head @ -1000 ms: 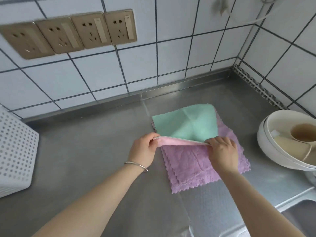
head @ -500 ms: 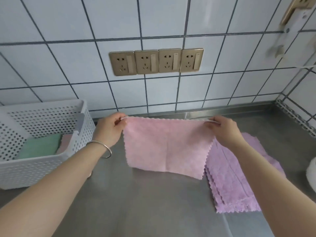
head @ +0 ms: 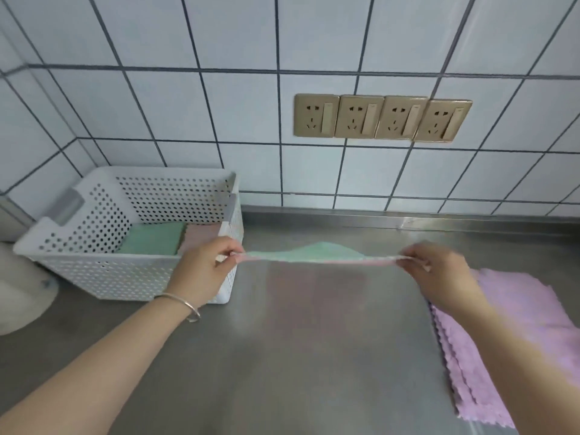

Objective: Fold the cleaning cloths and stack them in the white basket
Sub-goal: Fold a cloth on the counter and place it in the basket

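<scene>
The person holds one pink-and-green cleaning cloth stretched flat in the air above the steel worktop, seen almost edge-on, green side up. The left hand pinches one corner and the right hand pinches the opposite one, thumb and fingers closed tight on the fabric at each end. The cloth is blurred, so I cannot tell how much of each corner is actually caught.

The white perforated basket sits just beyond and beside the left hand, with a folded green cloth and a pink one already lying side by side in it. The stack of unfolded lilac cloths lies under and in front of the right forearm.

What worries me is the grip: two small pinches on a taut cloth. If either slips, that side drops and the fold will come out crooked, edges out of line. Laying it down unevenly on the worktop would wrinkle it too. The right forearm is close over the lilac stack, and a sweep back could drag the top cloth askew. And the left hand is nearly touching the basket's near corner, so a careless move could shove it along the worktop.
</scene>
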Action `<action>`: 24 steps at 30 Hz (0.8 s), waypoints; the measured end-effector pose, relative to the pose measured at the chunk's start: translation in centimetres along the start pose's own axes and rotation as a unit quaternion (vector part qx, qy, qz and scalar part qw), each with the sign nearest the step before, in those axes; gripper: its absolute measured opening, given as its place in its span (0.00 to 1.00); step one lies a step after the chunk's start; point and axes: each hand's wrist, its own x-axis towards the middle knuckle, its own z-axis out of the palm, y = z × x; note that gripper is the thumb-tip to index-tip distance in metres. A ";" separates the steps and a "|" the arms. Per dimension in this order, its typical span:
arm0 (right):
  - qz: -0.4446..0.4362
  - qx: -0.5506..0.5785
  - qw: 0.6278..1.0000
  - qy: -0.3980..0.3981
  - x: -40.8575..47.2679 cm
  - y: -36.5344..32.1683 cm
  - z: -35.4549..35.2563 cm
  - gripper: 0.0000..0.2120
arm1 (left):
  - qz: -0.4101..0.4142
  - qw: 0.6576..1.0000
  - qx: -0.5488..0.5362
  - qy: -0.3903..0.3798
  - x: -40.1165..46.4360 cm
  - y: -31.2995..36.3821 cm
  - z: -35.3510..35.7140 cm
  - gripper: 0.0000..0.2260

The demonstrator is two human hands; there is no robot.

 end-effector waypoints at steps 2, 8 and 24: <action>0.008 -0.030 0.996 -0.087 -1.8 1.9 2.0 0.01 | -0.008 0.997 0.037 -0.066 -2.4 -2.4 1.9 0.04; 0.024 -0.162 0.929 -0.332 -7.7 6.4 8.3 0.09 | 0.017 0.962 0.171 -0.211 -8.7 -5.7 8.1 0.03; 0.292 -0.107 0.909 -0.278 0.0 9.4 12.8 0.11 | -0.309 0.917 0.080 -0.241 3.1 -7.0 14.5 0.15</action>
